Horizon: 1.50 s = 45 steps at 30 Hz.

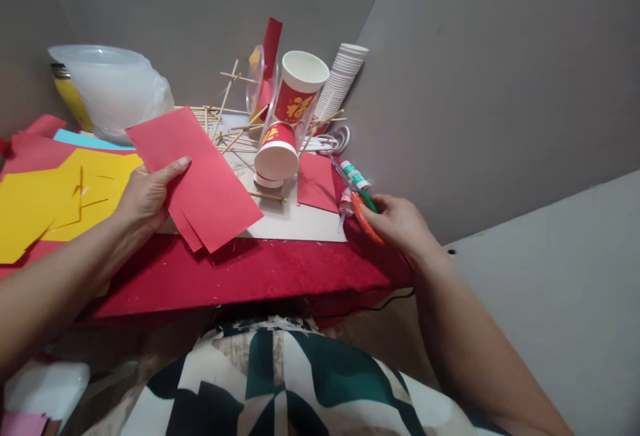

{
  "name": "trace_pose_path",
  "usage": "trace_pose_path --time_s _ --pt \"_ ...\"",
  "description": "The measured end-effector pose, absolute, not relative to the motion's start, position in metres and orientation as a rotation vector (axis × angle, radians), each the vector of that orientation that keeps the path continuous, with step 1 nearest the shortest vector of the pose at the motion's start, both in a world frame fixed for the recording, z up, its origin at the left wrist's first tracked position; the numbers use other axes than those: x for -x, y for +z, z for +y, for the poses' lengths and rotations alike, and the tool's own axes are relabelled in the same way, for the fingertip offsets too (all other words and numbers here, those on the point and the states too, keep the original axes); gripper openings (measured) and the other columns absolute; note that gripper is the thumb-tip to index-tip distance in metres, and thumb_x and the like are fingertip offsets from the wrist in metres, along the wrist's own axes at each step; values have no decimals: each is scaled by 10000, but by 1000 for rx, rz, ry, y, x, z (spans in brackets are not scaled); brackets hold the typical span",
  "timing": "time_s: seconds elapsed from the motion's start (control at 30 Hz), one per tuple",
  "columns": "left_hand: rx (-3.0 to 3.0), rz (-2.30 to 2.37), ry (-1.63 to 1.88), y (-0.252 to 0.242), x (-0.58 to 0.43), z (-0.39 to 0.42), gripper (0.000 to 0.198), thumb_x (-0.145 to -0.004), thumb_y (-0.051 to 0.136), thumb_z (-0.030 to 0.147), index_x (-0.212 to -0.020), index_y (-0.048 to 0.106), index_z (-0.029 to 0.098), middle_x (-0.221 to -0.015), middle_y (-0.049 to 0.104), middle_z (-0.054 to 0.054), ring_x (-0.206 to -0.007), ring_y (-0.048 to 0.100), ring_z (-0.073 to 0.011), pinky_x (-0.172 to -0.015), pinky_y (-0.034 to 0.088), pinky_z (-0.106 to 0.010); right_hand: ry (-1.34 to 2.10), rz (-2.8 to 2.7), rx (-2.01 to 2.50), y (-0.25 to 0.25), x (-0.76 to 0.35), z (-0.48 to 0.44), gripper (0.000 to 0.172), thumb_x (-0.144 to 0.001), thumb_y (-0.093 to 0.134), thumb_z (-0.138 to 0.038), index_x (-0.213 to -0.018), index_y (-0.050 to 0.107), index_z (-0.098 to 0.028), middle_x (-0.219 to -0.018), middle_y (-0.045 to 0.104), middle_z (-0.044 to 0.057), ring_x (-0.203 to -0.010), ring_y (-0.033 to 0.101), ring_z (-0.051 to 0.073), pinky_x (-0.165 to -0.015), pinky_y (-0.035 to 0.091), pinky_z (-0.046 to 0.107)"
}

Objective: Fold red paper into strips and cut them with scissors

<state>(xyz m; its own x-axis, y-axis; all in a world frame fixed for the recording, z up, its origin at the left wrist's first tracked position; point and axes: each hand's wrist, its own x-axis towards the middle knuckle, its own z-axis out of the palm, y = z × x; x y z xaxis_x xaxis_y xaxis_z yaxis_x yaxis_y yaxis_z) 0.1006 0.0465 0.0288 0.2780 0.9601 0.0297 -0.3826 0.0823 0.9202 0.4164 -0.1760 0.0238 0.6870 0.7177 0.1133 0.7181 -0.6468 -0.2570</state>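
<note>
My left hand grips red paper, thumb on top, above the front of the table. The paper looks like at least two layers, with a second edge showing at its lower corner. My right hand is closed on scissors with orange and green handles, near the table's right end. Their blades point away from me, beside a glue stick with a green and white label. A flat red paper piece lies left of the scissors on a white board.
Red paper cups joined with wooden sticks stand mid-table. A stack of white cups leans against the wall. Yellow paper and a translucent plastic container are at left. A red cloth covers the table.
</note>
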Motion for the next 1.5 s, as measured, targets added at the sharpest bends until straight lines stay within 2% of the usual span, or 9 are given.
trace_pose_path --time_s 0.17,0.3,0.67,0.9,1.1,1.17,1.23,1.4,1.5 --pt "-990 778 1127 29 -100 48 393 -596 954 268 -916 734 209 -854 787 41 -824 695 -175 -809 618 -310 -32 -1161 2922 36 -429 -139 519 -939 475 -581 -1085 755 -169 -1067 770 205 -1000 727 372 -717 485 369" --pt "-954 821 1078 29 -100 48 445 -552 971 284 -912 724 199 -817 780 17 -759 700 -184 -721 625 -321 -37 -1182 2975 42 -448 -109 528 -938 480 -555 -1127 757 -146 -1170 754 235 -1082 717 386 -757 507 386" --pt "-958 868 1059 29 -99 47 429 -563 969 333 -892 726 205 -819 783 2 -699 707 -202 -683 648 -359 50 -1175 2947 30 -475 -51 520 -897 597 -564 -1129 754 -126 -1146 758 226 -1049 723 342 -766 510 358" --pt "-982 855 1070 27 -100 47 398 -590 936 307 -889 712 171 -880 781 -64 -743 738 -235 -694 659 -362 117 -1253 2806 34 -475 -56 324 -852 707 -426 -950 778 -126 -885 766 186 -790 722 276 -659 460 336" --pt "-1001 836 1007 27 -99 43 342 -649 908 310 -890 718 158 -876 783 -88 -799 759 -276 -732 665 -388 -221 -1314 2412 42 -421 -105 342 -987 489 -390 -1099 723 -167 -1104 754 167 -942 696 232 -820 502 352" --pt "-1015 805 965 26 -99 42 349 -659 898 308 -920 722 159 -884 786 -87 -828 765 -287 -774 663 -408 -266 -1339 2085 39 -392 -122 316 -956 542 -447 -919 725 -191 -909 756 124 -813 682 225 -795 523 364" --pt "-1038 777 946 24 -99 40 365 -662 893 314 -947 722 164 -907 790 -83 -845 768 -287 -798 659 -414 -27 -1387 1789 36 -362 -131 282 -905 620 -477 -842 706 -216 -773 721 71 -704 659 210 -719 530 362" --pt "-1127 770 935 20 -99 33 431 -662 902 371 -1006 734 173 -958 804 -79 -803 762 -249 -771 647 -368 833 -1306 1534 32 -300 -117 511 -801 745 -558 -1152 672 -195 -832 724 42 -660 658 183 -604 528 318" --pt "-1159 746 923 18 -98 31 464 -642 921 421 -991 745 170 -916 809 -79 -751 759 -232 -734 641 -336 1017 -1244 1479 29 -279 -99 500 -708 827 -575 -958 680 -167 -612 589 -36 -498 481 107 -484 376 248"
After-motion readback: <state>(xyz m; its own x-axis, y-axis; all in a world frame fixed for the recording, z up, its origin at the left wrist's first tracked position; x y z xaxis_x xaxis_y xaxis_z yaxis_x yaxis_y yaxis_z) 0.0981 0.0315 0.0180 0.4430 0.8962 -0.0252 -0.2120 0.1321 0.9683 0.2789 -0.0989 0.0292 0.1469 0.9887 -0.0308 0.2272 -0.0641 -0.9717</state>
